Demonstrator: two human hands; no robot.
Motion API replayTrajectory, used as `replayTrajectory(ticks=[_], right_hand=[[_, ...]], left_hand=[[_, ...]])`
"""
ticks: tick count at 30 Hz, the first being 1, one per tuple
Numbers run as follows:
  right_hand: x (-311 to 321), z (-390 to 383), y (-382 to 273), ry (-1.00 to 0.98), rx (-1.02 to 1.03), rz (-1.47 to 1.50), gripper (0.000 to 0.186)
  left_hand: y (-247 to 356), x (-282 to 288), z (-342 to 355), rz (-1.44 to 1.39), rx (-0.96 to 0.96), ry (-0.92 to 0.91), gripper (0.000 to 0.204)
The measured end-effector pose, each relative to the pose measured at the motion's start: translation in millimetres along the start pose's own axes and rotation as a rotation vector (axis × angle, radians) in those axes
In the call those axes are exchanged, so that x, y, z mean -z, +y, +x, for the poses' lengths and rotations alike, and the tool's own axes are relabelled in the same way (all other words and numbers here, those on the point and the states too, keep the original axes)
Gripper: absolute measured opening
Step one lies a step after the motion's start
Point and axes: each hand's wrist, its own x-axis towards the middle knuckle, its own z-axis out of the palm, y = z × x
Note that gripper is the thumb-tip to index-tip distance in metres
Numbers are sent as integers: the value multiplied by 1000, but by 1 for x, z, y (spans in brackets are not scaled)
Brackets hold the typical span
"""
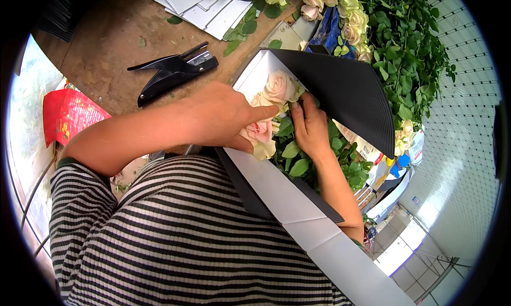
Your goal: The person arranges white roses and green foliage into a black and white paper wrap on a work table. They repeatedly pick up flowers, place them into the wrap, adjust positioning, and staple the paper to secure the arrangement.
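Note:
A bunch of pale pink and cream roses (279, 86) lies in a folded wrap of black corrugated card (340, 87) and white sheet (314, 229). My left hand (226, 117) reaches across from the left, its thumb and index finger spread around the front rose heads. On the other side, my right hand (308, 126) presses its fingers against the bunch just below the blooms. Green leaves (298, 157) show between my right forearm and the wrap. The stems and some fingertips are hidden.
On the brown table (106, 34) lies a black stapler (178, 69), with white cards (205, 7) farther back. More roses (354, 23) and a big heap of green foliage (404, 55) are at the far right. A red printed sheet (69, 117) hangs at the left.

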Motion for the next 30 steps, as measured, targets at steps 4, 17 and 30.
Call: replayTrajectory(ticks=[4,17,30], right_hand=[[-9,-6,-6,38,92,-175,22],[-4,-11,-18,-35,97,-284,26],[239,-12,75,490,127,-251,32]], left_hand=[[2,3,0,-12,6,-20,70],[7,-5,22,121,-244,337,53],[24,8,19,347,-158,108,69]])
